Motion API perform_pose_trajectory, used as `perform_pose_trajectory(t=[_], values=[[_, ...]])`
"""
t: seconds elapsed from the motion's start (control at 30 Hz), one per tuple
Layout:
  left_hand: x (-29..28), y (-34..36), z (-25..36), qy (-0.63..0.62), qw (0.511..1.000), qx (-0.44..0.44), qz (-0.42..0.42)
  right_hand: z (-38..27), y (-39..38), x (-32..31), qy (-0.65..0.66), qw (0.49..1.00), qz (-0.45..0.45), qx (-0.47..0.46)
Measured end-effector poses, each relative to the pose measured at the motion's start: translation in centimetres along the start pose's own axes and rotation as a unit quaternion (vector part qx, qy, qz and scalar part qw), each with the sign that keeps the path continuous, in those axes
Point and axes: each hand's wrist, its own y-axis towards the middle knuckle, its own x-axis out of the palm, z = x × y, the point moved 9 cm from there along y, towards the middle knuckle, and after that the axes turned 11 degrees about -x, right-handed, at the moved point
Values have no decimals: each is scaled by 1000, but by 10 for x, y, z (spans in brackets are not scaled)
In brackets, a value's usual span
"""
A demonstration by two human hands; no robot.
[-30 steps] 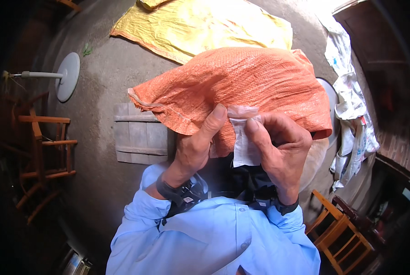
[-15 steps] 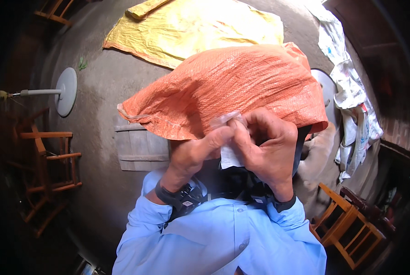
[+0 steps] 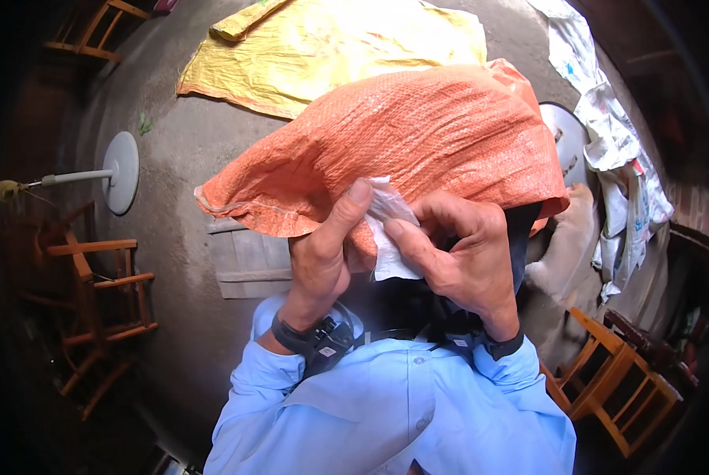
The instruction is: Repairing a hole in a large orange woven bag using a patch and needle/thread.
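Note:
A small, thin white sheet, creased and partly translucent, is held between my hands above my lap; whether it is paper or plastic film I cannot tell. My right hand pinches its right side, with thumb and curled fingers closed on it. On its other side, my left hand keeps the sheet's left edge at its raised thumb; the left fingers are mostly hidden behind thumb and sheet. Just beyond both hands, an orange woven sack is draped over my legs.
A yellow woven sack lies on the floor ahead. White sacks trail along the right, by a round grey disc and a light-furred animal. Wooden chairs and a round-based stand are left; another wooden chair sits lower right.
My left thumb has drawn back to the left and up, away from the right fingertips. More of the white sheet now shows, spread between the hands. The view has shifted slightly.

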Motion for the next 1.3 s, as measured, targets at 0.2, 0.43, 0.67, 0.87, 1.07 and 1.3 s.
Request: perform_pose_trajectory(t=[0.2, 0.43, 0.67, 0.87, 1.07, 1.3], values=[[-3, 1, -2, -15, 1000, -22, 5, 2, 1, 1, -2, 1000, -13, 6], [-4, 0, -2, -21, 999, -31, 10, -5, 0, 2, -14, 1000, -9, -24], [-14, -1, -1, -6, 999, 16, 35, -73, -11, 20, -219, 912, -21, -347], [-13, -1, -2, -17, 999, 25, 25, -63, -10, 17, -184, 919, 17, -348], [-11, -2, -5, 46, 999, -7, -24, -34, -2, -4, -63, 983, 57, -165], [-3, -4, -2, 17, 998, -21, -61, -17, 2, -15, 3, 996, 75, -49]])
